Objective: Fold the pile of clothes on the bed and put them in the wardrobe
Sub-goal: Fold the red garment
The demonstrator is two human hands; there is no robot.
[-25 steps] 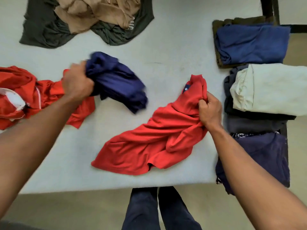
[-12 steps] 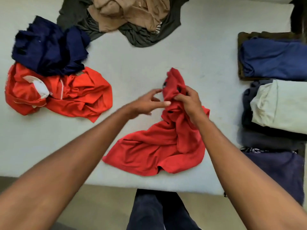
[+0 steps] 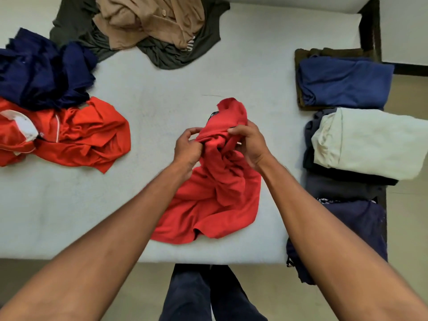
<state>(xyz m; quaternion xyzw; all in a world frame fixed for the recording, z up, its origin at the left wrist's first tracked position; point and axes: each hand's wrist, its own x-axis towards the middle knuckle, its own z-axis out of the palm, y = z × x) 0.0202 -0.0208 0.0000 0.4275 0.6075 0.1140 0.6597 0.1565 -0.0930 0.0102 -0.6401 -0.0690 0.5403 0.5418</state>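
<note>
While both hands work at its bunched upper end, red shirt [image 3: 208, 195] lies crumpled on bed [image 3: 162, 93], centre, lower part near front edge. Left hand [image 3: 187, 148]: fingers curled, pinching fold of red cloth. Right hand [image 3: 251, 144]: fingers curled over cloth from opposite side, gripping it. Unfolded at left and far side: orange garment [image 3: 81, 137], navy garment [image 3: 41, 75] overlapping its far edge, tan shirt [image 3: 148, 19] atop dark green garment [image 3: 185, 54]. 3 folded piles along right edge: blue stack [image 3: 342, 82], pale stack [image 3: 370, 142], dark navy stack [image 3: 356, 228].
</note>
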